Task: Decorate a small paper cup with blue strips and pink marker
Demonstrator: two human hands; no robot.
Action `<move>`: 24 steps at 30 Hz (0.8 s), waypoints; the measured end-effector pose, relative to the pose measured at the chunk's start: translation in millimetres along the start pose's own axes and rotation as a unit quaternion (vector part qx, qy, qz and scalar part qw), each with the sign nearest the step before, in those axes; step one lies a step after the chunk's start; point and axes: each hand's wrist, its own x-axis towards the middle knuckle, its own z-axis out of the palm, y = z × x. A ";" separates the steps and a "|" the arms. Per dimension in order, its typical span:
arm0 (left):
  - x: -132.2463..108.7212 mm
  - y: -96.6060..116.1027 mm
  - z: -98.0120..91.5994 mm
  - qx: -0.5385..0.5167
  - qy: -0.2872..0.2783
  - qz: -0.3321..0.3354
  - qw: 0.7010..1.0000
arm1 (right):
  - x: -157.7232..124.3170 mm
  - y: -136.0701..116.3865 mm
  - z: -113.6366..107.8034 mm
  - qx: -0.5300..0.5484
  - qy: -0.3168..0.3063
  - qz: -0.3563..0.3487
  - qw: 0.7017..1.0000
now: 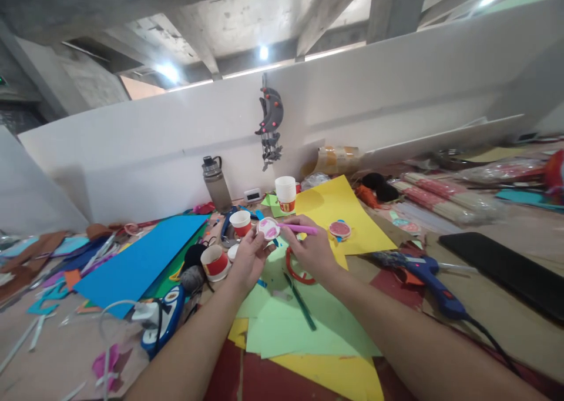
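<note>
Pinching a disc (268,229), left hand (251,257) faces right hand (314,249) gripping marker (304,229); cup label (287,206) illegible.

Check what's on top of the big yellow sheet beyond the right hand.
On the yellow sheet: a round pink disc, with blue showing at its edge. The right hand covers part of the sheet's near-left side; anything there can't be seen.
</note>
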 end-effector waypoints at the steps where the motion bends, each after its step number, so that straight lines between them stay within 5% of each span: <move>1: -0.6 -0.2 0.6 0.001 -0.002 -0.001 1.000 | -0.3 -0.3 0.0 -0.002 0.000 -0.001 1.000; 24: -2.5 -2.5 5.1 0.009 -0.010 -0.001 1.000 | -3.1 -1.1 2.1 -0.027 0.014 -0.029 0.999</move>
